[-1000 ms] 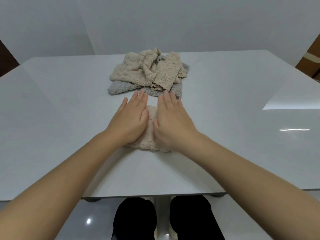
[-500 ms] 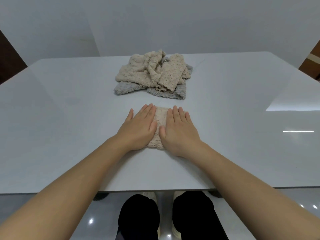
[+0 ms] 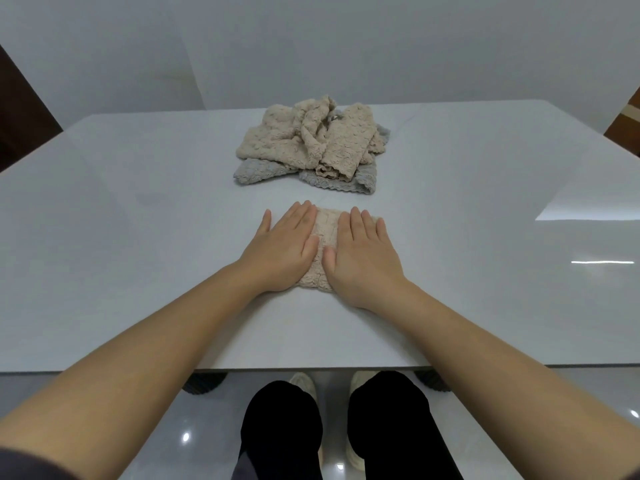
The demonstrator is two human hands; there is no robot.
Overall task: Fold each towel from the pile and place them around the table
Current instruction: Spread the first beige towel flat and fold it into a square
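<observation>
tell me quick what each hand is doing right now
Left hand: open, flat on the folded beige towel.
Right hand: open, flat on it too.

- You are facing a glossy white table (image 3: 138,237), with pale walls (image 3: 381,46) rising behind it.
- Beneath its near edge, a shiny grey floor (image 3: 207,420) is reflecting lights.
- Dark brown panels (image 3: 20,116) are showing beyond its far corners.

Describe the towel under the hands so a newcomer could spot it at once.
On the white table, look nearer the person than the rumpled pile of beige and grey towels. The folded beige towel lies flat by itself, pressed under the left hand and right hand. Unlike the pile's towels, it is a neat small rectangle, apart from them.
</observation>
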